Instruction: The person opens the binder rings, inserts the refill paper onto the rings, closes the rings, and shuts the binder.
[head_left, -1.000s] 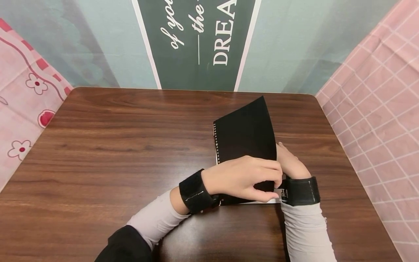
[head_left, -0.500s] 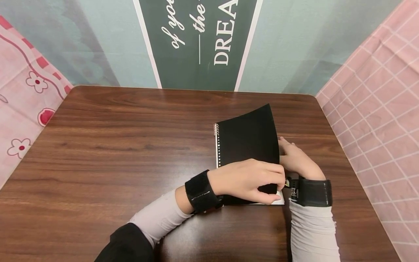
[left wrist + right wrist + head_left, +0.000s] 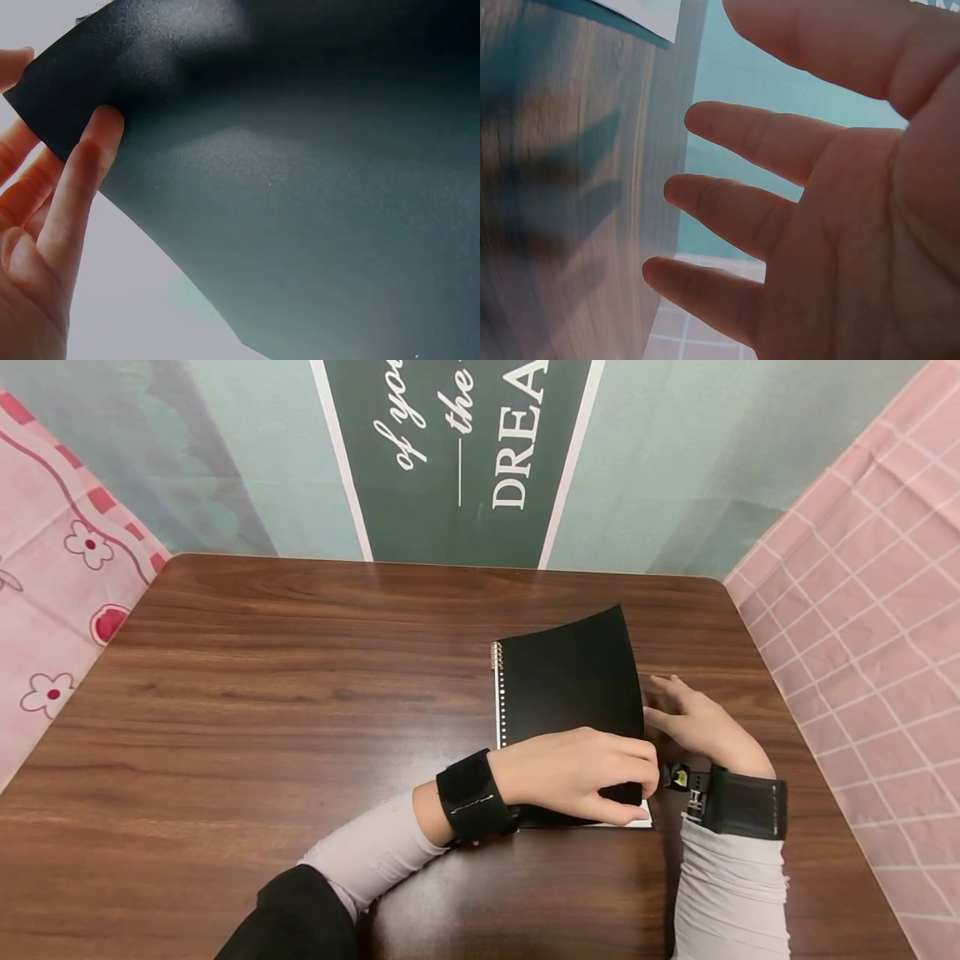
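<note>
A spiral-bound notebook with a black cover (image 3: 566, 685) lies on the right half of the table, its wire binding (image 3: 497, 656) on the left. The cover stands partly raised along its right side, and a strip of white page (image 3: 637, 817) shows at the lower right. My left hand (image 3: 577, 772) reaches across the notebook and grips the cover's near right corner. Seen from the left wrist, the fingers (image 3: 82, 172) lie on both sides of the cover's edge. My right hand (image 3: 705, 727) is just right of the notebook, fingers spread and holding nothing, as the right wrist view also shows.
The brown wooden table (image 3: 300, 693) stretches left of the notebook. A green and teal cloth with white lettering (image 3: 457, 460) hangs behind it. Pink cloths flank it, flowered on the left (image 3: 52, 568) and checked on the right (image 3: 862, 610).
My right hand has moved right, out from behind the raised cover. My left hand has shifted slightly right with the cover, which leans lower than before.
</note>
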Available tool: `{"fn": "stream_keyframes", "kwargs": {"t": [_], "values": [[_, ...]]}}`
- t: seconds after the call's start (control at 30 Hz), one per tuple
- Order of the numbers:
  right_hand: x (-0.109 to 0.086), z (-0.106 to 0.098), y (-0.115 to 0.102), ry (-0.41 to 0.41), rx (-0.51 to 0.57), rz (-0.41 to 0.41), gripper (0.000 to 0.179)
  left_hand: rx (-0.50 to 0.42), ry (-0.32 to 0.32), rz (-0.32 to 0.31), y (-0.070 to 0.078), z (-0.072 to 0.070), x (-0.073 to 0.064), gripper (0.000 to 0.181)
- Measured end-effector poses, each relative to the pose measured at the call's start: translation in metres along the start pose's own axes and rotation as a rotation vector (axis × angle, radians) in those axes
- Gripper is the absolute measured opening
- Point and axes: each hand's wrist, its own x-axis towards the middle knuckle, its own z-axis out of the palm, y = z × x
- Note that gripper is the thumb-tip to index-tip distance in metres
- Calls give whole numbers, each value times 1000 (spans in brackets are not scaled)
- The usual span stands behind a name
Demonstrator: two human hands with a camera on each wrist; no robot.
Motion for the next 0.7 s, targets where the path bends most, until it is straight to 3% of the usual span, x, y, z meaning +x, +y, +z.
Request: {"fn": "stream_keyframes", "kwargs": {"t": [0.23, 0.47, 0.7], "values": [[-6, -4, 6, 11, 8, 15, 74, 32, -45, 31, -4, 13, 7, 15], [-13, -6, 11, 19, 24, 34, 76, 208, -191, 1, 2, 17, 15, 21], [-16, -6, 17, 25, 14, 51, 77, 330, -281, -1, 6, 25, 19, 24]]}}
